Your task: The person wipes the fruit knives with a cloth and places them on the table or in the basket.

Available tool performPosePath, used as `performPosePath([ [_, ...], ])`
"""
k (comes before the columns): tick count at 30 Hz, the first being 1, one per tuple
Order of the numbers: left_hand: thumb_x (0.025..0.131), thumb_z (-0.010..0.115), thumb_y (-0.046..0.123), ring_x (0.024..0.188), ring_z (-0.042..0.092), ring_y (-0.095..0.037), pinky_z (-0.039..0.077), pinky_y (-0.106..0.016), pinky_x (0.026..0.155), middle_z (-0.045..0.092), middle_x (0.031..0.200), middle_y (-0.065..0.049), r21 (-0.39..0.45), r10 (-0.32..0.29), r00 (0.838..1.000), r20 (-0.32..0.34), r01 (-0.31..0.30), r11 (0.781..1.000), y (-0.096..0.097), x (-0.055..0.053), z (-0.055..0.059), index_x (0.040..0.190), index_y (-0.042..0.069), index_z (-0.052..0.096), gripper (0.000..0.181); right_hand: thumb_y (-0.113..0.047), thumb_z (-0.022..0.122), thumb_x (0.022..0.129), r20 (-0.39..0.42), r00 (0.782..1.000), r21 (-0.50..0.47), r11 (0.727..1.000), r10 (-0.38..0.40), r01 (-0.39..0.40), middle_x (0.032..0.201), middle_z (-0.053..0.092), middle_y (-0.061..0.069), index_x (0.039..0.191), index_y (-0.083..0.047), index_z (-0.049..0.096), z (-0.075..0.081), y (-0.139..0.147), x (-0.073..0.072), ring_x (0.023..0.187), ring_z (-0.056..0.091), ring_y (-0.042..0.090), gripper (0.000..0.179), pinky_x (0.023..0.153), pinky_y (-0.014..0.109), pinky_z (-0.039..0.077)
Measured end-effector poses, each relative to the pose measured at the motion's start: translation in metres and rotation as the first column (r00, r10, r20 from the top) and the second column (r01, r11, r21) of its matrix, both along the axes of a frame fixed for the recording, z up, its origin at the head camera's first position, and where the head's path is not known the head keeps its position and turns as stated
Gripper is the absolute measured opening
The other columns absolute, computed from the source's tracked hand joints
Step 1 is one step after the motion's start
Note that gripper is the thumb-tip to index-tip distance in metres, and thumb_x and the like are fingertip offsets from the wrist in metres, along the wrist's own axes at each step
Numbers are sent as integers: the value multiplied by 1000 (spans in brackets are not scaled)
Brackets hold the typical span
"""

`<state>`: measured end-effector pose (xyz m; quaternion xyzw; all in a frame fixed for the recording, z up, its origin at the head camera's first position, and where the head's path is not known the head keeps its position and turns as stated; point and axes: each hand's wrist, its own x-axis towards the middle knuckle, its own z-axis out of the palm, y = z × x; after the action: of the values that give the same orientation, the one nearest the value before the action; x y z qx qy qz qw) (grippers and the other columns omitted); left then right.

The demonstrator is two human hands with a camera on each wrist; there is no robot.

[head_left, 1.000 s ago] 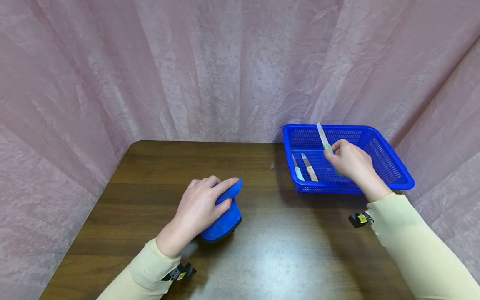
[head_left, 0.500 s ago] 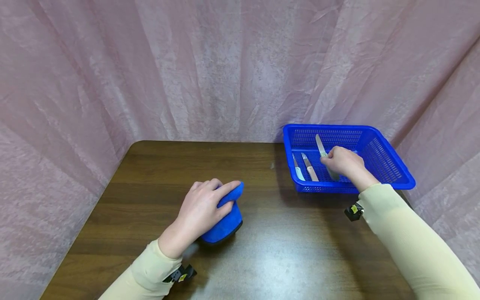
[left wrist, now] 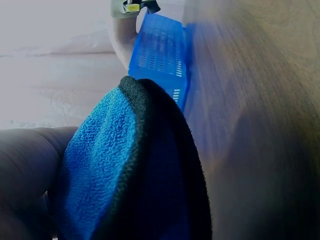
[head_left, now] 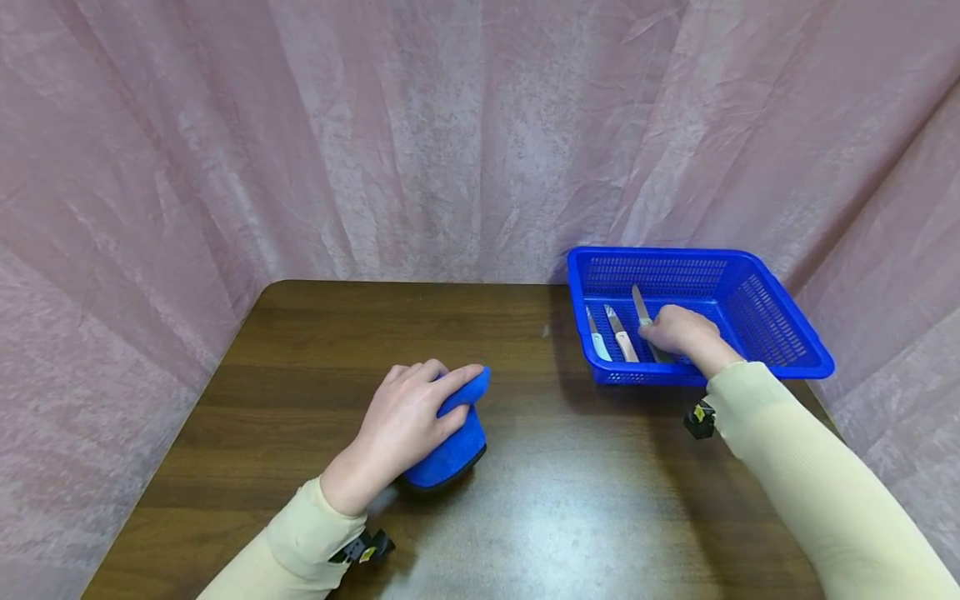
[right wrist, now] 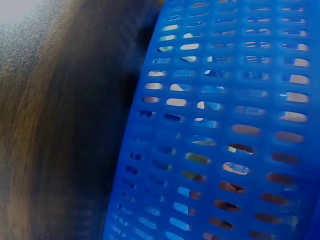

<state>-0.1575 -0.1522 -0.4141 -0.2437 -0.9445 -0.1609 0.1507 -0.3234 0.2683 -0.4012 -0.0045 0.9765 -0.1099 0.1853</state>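
Note:
My left hand [head_left: 405, 417] grips a folded blue cloth [head_left: 453, 450] with black edging, close over the table. The left wrist view shows the terry-like face of that cloth [left wrist: 100, 160] beside the thumb. Over at the right, my right hand [head_left: 684, 330] reaches into a blue plastic basket [head_left: 808, 364] and holds a small knife [head_left: 640, 305] by its pale green handle, mostly hidden under the fingers. Its blade points away, low in the basket. To its left lie a knife with a pink handle [head_left: 624, 343] and one with a light blue handle [head_left: 599, 345].
Slotted basket wall [right wrist: 200, 120] fills much of the right wrist view and hides most of the hand behind it. The basket stands at the back right corner of the brown wooden table [head_left: 315, 333]. Pink curtains [head_left: 450, 150] hang close behind the table and at both sides.
My right hand has lowered the green-handled knife into the basket, its blade dropping from above the rim to near the bottom. The left hand with the cloth has shifted only slightly right.

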Motion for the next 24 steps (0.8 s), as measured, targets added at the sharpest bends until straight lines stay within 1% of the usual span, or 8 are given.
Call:
performPosePath([
  [4, 100, 78, 26, 93, 71, -24, 54, -53, 92, 74, 108, -3, -8, 2, 1000, 14, -2, 1000, 0, 0, -2, 151, 31, 70, 52, -37, 57, 109, 18, 1000, 6, 1000, 15, -15, 84, 59, 11, 75, -16, 52, -4, 0, 0, 85, 61, 33, 40, 77, 53, 52],
  [9, 100, 78, 26, 93, 70, -23, 54, -52, 91, 74, 107, -2, -18, 3, 1000, 16, -3, 1000, 1, -2, -5, 151, 32, 70, 52, -34, 55, 109, 54, 998, 27, 1000, 15, -17, 89, 59, 14, 81, -11, 58, -5, 0, 0, 91, 60, 36, 36, 84, 57, 52],
  [15, 99, 79, 27, 91, 69, -24, 53, -51, 87, 73, 105, -3, -41, -4, 1000, 18, 5, 999, 1, -5, -11, 151, 31, 70, 52, -31, 55, 109, 109, 994, 33, 999, 15, -18, 84, 57, 12, 84, -9, 59, -8, 1, -2, 86, 60, 33, 34, 82, 52, 51],
  [21, 98, 81, 27, 90, 68, -26, 53, -51, 83, 72, 103, -4, -67, -16, 1000, 22, 17, 998, 2, -7, -18, 148, 29, 72, 50, -29, 55, 108, 132, 991, 34, 999, 12, -17, 85, 59, 12, 89, -6, 62, -12, 2, -5, 85, 61, 32, 31, 81, 50, 51],
  [24, 99, 81, 27, 91, 68, -27, 52, -51, 83, 73, 104, -4, -79, -18, 999, 32, 21, 997, 3, -9, -22, 148, 28, 73, 50, -29, 56, 107, 135, 991, 39, 999, 21, -27, 85, 59, 13, 86, -7, 61, -14, 3, -6, 84, 61, 32, 31, 81, 51, 51],
])
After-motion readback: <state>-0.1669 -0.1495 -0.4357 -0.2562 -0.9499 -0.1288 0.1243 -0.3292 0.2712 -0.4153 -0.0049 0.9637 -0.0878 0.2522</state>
